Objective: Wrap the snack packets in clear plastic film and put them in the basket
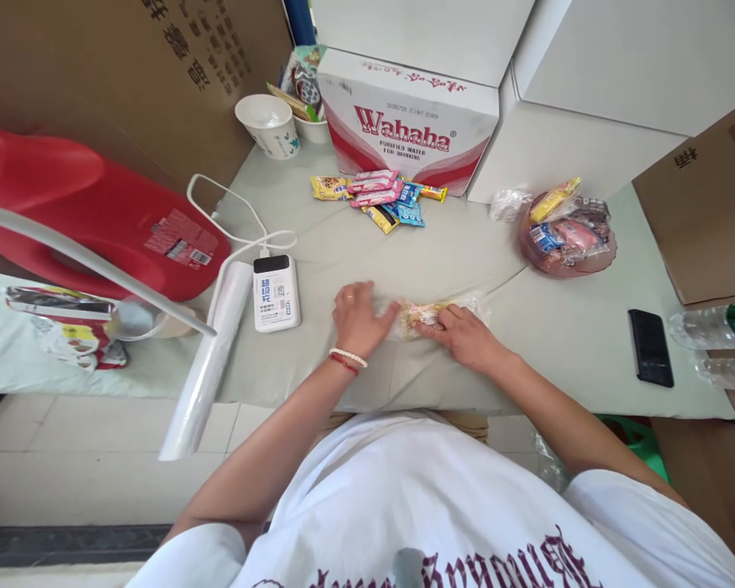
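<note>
A clear plastic bag of snacks (432, 317) lies flat on the grey-green table (557, 335), just right of the white power bank (275, 292), its long axis running left to right, parallel to the table's near edge; which end is the mouth cannot be told. The left hand (358, 318), fingers spread and palm down, presses on the bag's left end nearest the power bank. The right hand (465, 333) lies farther from the power bank, fingers pressed together on the bag's middle, pointing left.
</note>
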`<state>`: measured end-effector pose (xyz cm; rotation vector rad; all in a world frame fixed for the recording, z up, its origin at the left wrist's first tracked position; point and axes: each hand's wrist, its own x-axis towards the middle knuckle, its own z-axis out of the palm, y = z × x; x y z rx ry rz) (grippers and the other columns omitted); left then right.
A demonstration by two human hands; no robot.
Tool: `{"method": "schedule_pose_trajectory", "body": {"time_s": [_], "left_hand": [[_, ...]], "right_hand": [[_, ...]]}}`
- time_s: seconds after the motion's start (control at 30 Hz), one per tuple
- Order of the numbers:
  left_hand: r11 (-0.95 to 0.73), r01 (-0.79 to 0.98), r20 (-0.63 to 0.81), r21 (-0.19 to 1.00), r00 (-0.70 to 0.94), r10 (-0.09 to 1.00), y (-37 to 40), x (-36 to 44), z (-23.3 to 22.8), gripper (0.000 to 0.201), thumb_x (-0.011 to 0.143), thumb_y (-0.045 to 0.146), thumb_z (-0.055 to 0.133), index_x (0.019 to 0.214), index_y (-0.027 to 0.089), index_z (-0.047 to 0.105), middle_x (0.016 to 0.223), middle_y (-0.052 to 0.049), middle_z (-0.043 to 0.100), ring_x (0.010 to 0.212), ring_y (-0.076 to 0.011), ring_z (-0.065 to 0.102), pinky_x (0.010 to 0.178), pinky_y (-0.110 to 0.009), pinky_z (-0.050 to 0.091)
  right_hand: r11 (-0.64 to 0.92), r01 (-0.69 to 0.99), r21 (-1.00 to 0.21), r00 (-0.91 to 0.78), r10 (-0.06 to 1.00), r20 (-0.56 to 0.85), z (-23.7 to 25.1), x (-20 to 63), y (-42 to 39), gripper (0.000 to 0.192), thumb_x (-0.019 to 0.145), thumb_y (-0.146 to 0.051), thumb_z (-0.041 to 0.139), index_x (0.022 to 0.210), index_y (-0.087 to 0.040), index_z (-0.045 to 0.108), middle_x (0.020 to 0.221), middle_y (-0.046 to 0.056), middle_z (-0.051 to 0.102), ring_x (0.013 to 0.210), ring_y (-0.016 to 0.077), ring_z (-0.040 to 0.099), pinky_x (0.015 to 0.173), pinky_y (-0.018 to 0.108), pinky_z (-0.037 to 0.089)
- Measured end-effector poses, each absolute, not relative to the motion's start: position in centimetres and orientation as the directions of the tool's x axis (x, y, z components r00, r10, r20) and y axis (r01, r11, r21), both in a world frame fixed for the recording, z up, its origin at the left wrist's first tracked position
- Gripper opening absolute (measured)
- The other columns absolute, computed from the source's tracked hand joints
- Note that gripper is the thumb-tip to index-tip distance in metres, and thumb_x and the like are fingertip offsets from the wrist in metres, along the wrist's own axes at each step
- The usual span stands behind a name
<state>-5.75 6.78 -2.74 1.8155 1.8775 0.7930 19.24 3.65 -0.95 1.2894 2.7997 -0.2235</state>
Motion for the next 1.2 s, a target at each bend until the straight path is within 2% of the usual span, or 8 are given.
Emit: {"method": "schedule_pose_trajectory", "body": {"time_s": [0.1,0.3,0.4,0.53,0.67,0.87,1.0,1.2], "left_hand": [[-0.084,0.801,-0.046,0.593,0.138,0.989,6.1,-5.7,-1.7,0.021,0.08,0.037,0.071,0.091,0.019,0.072,0.123,-0.016,0.067,0.126,-0.0393,0.057,0.101,-0.055,0.05],[0.167,0.396,-0.264,0.903,0.205,0.942,5.0,-3.7,0.6,0.022,0.088,0.039,0.061,0.088,0.02,0.071,0.067,0.001,0.067,0.057,-0.0156,0.063,0.058,-0.028,0.051],[0.111,0.44,-0.224,0.891,0.215,0.95,5.8,-0.5,0.2,0.024,0.091,0.025,0.054,0.1,0.019,0.076,0.08,-0.004,0.076,0.073,-0.0184,0.071,0.07,-0.03,0.056],[-0.173,0.771,-0.056,0.613,0.261,0.964,6.0,2.1,-0.8,0.033,0.094,0.015,0.05,0.11,0.024,0.078,0.109,-0.009,0.075,0.095,-0.0248,0.068,0.076,-0.037,0.055],[-0.257,0.859,-0.012,0.443,0.293,0.956,5.2,2.4,-1.2,0.034,0.099,0.019,0.048,0.113,0.03,0.077,0.11,-0.011,0.071,0.104,-0.0307,0.058,0.068,-0.039,0.051],[-0.15,0.849,0.165,0.506,0.075,0.983,5.5,2.1,-2.0,0.06,0.088,0.033,0.069,0.146,0.026,0.056,0.148,-0.019,0.047,0.124,-0.0385,0.049,0.097,-0.056,0.048],[-0.047,0.842,0.033,0.537,0.035,0.999,6.4,1.9,-2.7,0.057,0.082,0.043,0.074,0.131,0.018,0.06,0.122,-0.02,0.063,0.12,-0.041,0.055,0.1,-0.061,0.046],[-0.207,0.62,0.246,0.757,0.023,0.969,5.3,1.1,-1.4,0.045,0.083,0.032,0.066,0.124,0.017,0.055,0.112,-0.012,0.061,0.103,-0.0266,0.063,0.089,-0.044,0.058]], "right_hand": [[0.63,0.743,-0.225,-0.658,0.749,-0.075,-1.4,19.8,3.6,0.054,0.103,-0.018,0.047,0.152,-0.039,0.053,0.109,0.009,0.055,0.1,0.0254,0.045,0.087,0.036,0.043],[0.59,0.707,-0.389,-0.643,0.766,-0.007,-1.8,19.8,2.7,0.041,0.103,-0.028,0.052,0.141,-0.034,0.064,0.116,0.012,0.056,0.104,0.027,0.046,0.094,0.044,0.047],[0.585,0.648,-0.488,-0.653,0.757,0.04,-1.4,20.1,2.3,0.035,0.101,-0.031,0.056,0.133,-0.028,0.069,0.129,0.015,0.056,0.117,0.0299,0.048,0.102,0.049,0.046],[0.389,0.651,-0.651,-0.472,0.88,0.054,-1.6,21.6,2.4,0.043,0.105,-0.038,0.044,0.145,-0.027,0.059,0.12,0.012,0.066,0.112,0.0269,0.058,0.1,0.046,0.051],[0.057,0.872,-0.486,-0.012,0.995,0.095,-2.9,22.7,3.4,0.045,0.097,-0.04,0.057,0.137,-0.021,0.065,0.113,0.016,0.061,0.11,0.0333,0.054,0.098,0.052,0.05],[0.073,0.828,-0.556,-0.02,0.995,0.102,-1.7,22.1,4.4,0.017,0.092,-0.031,0.06,0.101,-0.022,0.072,0.128,0.016,0.058,0.114,0.0312,0.055,0.097,0.048,0.051],[0.124,0.736,-0.665,-0.135,0.99,0.035,-0.2,19.0,4.5,0.02,0.098,-0.027,0.049,0.106,-0.021,0.066,0.096,0.008,0.065,0.09,0.0221,0.061,0.087,0.036,0.052],[0.185,0.46,-0.868,-0.144,0.981,0.132,-1.2,16.1,3.6,0.037,0.102,-0.04,0.048,0.131,-0.019,0.061,0.127,0.016,0.062,0.116,0.0242,0.061,0.098,0.039,0.054]]}}
